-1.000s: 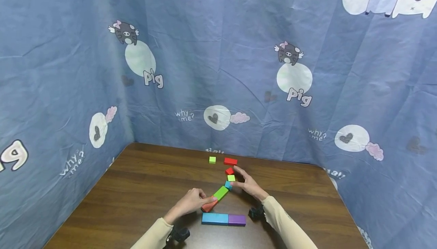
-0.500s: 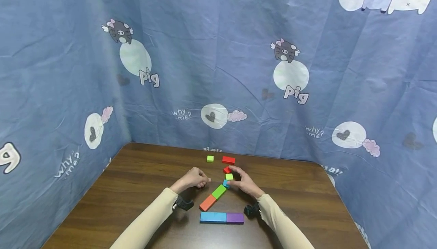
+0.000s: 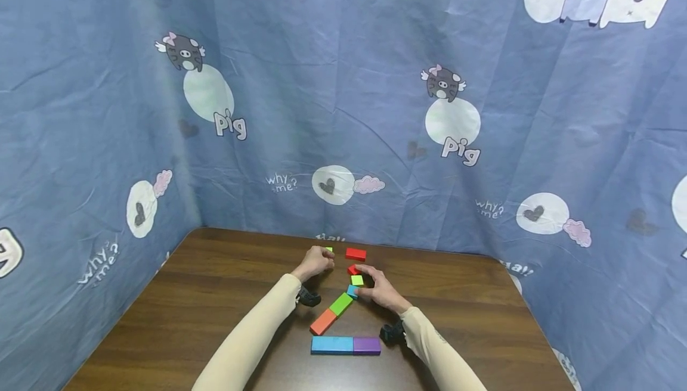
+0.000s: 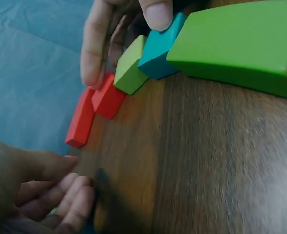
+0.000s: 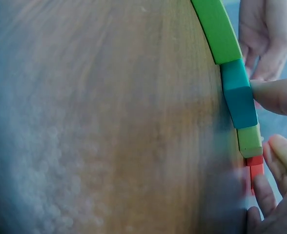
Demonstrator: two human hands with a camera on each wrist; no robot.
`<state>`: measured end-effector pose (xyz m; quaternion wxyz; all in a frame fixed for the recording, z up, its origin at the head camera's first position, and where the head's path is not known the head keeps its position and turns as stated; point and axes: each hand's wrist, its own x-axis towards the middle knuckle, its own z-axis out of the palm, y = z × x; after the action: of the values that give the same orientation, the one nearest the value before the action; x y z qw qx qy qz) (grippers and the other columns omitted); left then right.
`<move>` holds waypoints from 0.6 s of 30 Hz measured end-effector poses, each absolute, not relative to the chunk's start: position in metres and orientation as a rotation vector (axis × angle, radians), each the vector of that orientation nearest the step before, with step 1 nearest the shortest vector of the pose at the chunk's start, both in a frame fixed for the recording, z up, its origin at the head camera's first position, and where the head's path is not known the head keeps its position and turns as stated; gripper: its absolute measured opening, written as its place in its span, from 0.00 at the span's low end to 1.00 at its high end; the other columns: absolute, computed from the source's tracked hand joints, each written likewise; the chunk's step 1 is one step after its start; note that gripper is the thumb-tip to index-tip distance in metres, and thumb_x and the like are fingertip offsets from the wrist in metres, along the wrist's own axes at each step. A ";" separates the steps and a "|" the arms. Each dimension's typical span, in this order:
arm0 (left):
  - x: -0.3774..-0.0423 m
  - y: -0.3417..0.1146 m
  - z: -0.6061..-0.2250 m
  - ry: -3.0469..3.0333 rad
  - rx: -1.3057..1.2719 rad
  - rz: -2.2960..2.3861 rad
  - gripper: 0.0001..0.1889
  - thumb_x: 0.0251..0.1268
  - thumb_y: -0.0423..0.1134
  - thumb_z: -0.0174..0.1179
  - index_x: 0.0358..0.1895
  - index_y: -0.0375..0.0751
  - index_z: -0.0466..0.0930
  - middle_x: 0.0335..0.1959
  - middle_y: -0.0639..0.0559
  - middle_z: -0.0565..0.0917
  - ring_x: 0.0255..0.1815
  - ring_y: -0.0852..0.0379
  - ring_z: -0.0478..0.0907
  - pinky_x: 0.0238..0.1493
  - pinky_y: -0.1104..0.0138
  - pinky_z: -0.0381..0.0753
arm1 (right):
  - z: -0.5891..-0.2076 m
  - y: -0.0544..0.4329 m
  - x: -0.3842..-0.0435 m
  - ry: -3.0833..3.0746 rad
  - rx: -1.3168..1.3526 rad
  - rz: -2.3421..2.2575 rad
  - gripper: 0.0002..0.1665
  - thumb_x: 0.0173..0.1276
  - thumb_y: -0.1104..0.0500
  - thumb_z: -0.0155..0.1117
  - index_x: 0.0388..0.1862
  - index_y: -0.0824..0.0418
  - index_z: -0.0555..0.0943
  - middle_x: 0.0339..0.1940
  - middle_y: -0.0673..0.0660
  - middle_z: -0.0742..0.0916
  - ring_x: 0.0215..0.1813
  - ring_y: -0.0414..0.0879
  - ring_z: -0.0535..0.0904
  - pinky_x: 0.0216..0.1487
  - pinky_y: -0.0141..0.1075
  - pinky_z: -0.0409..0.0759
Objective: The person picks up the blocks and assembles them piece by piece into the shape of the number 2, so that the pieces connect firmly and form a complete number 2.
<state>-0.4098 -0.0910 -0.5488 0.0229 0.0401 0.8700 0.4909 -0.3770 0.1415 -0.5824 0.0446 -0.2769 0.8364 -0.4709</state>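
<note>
My left hand (image 3: pixel 316 261) is at the back of the table, its fingers loosely bent in front of a lime cube (image 3: pixel 330 250), which it mostly hides. In the left wrist view a speck of green shows between those fingers; a grip on it is not visible. My right hand (image 3: pixel 382 291) spans a bent row of small blocks: a blue block (image 4: pixel 159 56), a lime block (image 4: pixel 131 68) and a red cube (image 4: pixel 108 99). Its thumb (image 4: pixel 159 15) rests against the blue block and its forefinger (image 4: pixel 93 58) reaches the red cube. A long green block (image 3: pixel 341 304) adjoins the blue one.
An orange block (image 3: pixel 323 322) continues the slanted line from the green one. Nearer the front, a long blue block (image 3: pixel 331 345) and a purple block (image 3: pixel 367 345) lie end to end. A red oblong block (image 3: pixel 356 254) lies behind the row. Patterned blue cloth (image 3: pixel 300 111) hangs behind the table.
My left hand has left the orange block and moved away, toward the lime cube at the back. The right hand stays at the small blocks with thumb and forefinger in the same places.
</note>
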 end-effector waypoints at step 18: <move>-0.446 -0.060 -0.560 2.696 0.404 1.478 0.26 0.59 0.28 0.62 0.63 0.31 0.71 0.60 0.36 0.76 0.53 0.46 0.77 0.51 0.58 0.77 | -0.580 0.141 -0.381 2.583 -0.763 -1.380 0.39 0.58 0.57 0.71 0.69 0.57 0.68 0.70 0.59 0.72 0.69 0.61 0.60 0.66 0.62 0.57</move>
<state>-0.4456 -0.0603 -0.5597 0.0204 0.1303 0.8693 0.4764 -0.3805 0.1407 -0.5803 0.0578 -0.2516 0.8520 -0.4554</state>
